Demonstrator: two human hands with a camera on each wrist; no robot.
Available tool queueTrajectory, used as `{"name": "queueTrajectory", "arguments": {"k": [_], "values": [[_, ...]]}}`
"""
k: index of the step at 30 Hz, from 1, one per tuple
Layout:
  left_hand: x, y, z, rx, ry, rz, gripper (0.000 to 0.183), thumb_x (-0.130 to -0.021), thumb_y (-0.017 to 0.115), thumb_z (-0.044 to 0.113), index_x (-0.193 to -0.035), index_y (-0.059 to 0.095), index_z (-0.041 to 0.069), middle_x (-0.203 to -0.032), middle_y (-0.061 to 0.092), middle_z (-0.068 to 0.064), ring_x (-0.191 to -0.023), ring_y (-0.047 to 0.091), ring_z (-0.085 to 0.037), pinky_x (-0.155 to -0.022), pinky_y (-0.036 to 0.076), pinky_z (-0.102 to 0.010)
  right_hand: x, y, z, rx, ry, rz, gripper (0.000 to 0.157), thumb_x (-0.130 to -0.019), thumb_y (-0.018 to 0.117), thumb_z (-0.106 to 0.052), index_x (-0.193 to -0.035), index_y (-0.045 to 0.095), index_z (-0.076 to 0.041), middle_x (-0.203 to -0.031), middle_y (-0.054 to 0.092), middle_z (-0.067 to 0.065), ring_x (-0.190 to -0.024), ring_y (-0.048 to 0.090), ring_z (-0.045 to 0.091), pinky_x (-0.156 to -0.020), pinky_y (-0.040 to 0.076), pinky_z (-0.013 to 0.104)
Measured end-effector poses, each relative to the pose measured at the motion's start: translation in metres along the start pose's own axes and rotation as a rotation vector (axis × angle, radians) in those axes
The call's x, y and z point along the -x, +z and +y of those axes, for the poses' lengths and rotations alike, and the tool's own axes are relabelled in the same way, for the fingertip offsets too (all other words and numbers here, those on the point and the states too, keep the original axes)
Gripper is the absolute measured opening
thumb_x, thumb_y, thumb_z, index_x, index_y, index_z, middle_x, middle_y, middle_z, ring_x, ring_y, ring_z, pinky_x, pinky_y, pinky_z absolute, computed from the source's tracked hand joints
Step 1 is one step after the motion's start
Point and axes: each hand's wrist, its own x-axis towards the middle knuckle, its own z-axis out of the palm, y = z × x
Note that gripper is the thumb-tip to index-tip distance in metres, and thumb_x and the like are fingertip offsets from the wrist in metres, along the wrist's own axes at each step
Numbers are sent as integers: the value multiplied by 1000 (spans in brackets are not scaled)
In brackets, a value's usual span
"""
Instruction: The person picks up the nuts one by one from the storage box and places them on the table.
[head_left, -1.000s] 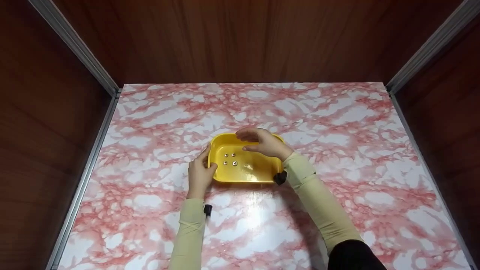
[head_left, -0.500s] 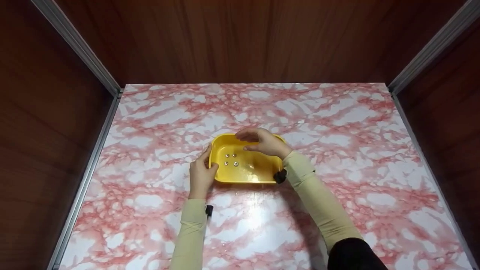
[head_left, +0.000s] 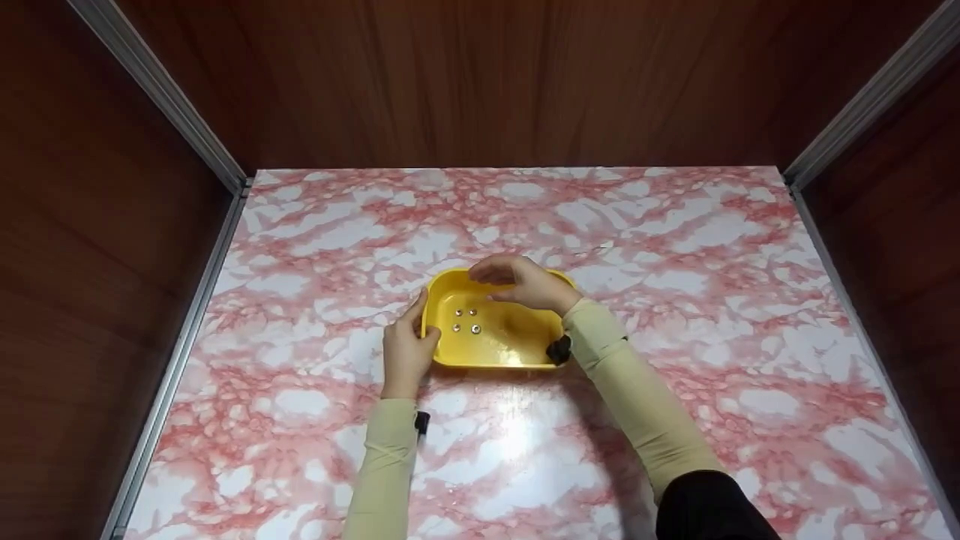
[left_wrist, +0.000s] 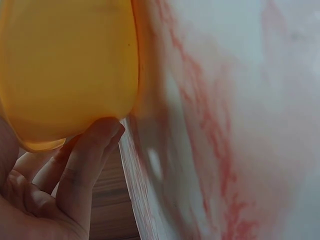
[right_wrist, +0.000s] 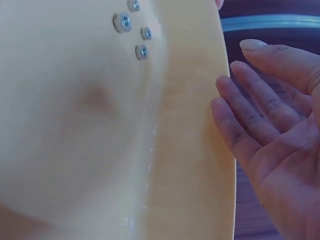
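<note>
Head view: yellow tray [head_left: 491, 354] at centre of frame, open side up, on or just above a red-and-white marbled table [head_left: 300, 405]; contact underneath cannot be told. Left hand [head_left: 405, 351] grips the tray's left end, thumb over the rim, fingers along the outer wall; left wrist view shows those fingertips against the tray's outside, lower left of frame. Right hand [head_left: 529, 285] at the tray's upper right, holding nothing: fingers loosely bent, thumb set wide of them. In the right wrist view its fingertips lie at the rim, right of frame; touching or just apart, cannot tell. Four small metal pieces [head_left: 475, 328] sit in the tray's left half, grouped two by two. Dark wood-grain panel [head_left: 480, 82] across top of frame.
</note>
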Motion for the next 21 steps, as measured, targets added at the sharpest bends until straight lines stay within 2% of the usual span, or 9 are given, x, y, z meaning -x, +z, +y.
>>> {"name": "queueTrajectory", "arguments": {"k": [2,8,13,15,18,21], "values": [[0,0,0,-8,1,7,63,-70,62,2,-128,49,20,-110,60,-7,-54,49,-14,-47,41,-26,-1,0,1,-18,-14,-7,38,-79,59,4,-117,53,2,-115,55,17,-107,49,31,-92,33,47],[0,0,1,-21,-2,14,64,-70,62,2,-128,48,24,-117,57,-4,-55,49,-14,-48,41,-25,-4,0,-2,-44,5,-18,39,-79,59,6,-117,52,4,-116,54,18,-109,45,38,-93,32,49],[0,0,0,-5,-5,10,62,-71,63,1,-129,48,19,-120,54,-4,-73,56,-14,-59,46,-24,-7,0,0,-38,17,-26,38,-79,58,6,-117,52,3,-116,54,18,-109,44,40,-93,31,49],[0,0,0,2,-8,6,63,-71,63,1,-129,48,19,-121,53,-5,-78,56,-14,-62,46,-24,-8,0,2,-24,21,-24,38,-80,56,7,-117,53,2,-116,54,18,-109,45,37,-93,33,46],[0,1,0,5,-8,6,63,-70,63,1,-128,49,19,-119,54,-5,-76,55,-14,-60,46,-24,-9,2,6,-16,18,-24,39,-80,56,9,-117,53,1,-116,54,18,-109,47,34,-92,34,44],[0,0,1,-3,-1,9,62,-70,64,1,-128,49,18,-120,54,-5,-79,55,-14,-64,46,-24,-9,3,8,-2,14,-30,38,-79,56,9,-117,54,2,-115,55,16,-109,47,35,-92,35,44]]}}
